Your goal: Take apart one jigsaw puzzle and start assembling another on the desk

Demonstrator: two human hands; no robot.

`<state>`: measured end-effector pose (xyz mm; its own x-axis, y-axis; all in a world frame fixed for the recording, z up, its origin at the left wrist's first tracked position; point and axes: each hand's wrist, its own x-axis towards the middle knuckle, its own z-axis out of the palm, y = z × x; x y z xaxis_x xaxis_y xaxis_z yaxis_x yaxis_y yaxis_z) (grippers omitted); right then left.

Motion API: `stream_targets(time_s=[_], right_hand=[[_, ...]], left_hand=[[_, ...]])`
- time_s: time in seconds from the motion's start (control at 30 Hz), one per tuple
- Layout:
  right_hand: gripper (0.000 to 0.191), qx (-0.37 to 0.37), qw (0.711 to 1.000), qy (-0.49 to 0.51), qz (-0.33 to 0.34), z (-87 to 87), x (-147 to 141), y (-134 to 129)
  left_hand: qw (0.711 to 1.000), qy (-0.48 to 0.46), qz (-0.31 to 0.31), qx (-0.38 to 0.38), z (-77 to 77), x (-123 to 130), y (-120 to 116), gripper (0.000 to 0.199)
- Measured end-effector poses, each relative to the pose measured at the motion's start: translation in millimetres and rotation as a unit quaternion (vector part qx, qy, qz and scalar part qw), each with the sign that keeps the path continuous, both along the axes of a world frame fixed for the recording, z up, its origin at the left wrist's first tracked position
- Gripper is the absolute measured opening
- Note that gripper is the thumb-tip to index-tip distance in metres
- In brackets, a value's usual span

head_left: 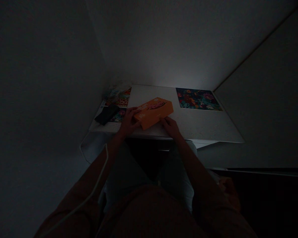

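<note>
An orange cardboard box (154, 113) with a picture and lettering on its top lies tilted across the near part of a white table (201, 125). My left hand (129, 121) grips the box's left end, with the fingers over its top. My right hand (170, 127) holds the box's lower right edge. The box seems to rest on the table, though the dim light makes contact hard to judge.
A dark flat object (106, 114) lies on colourful printed sheets (120, 98) at the table's left. A multicoloured floral print (198, 99) lies at the back right. Walls close in on the left and back. A white cable (99, 172) runs along my left arm.
</note>
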<state>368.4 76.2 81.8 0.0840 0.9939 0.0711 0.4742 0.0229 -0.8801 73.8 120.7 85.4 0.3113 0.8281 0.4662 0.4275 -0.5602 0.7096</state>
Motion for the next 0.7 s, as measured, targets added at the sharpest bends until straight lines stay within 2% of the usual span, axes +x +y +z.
stream_targets(time_s=[0.13,0.3,0.7], right_hand=[[0.051,0.002,1.0,0.006,-0.004,0.4,2.2,0.6],[0.048,0.007,1.0,-0.002,0.005,-1.6,3.6,1.5],[0.048,0.009,1.0,-0.013,0.001,-1.9,3.4,2.8]], left_hand=[[1.0,-0.006,0.002,0.006,-2.0,7.0,-4.9,0.059],[1.0,0.015,0.013,-0.003,0.6,13.4,-8.5,0.077],[1.0,0.017,0.024,-0.005,1.4,20.3,-8.0,0.07]])
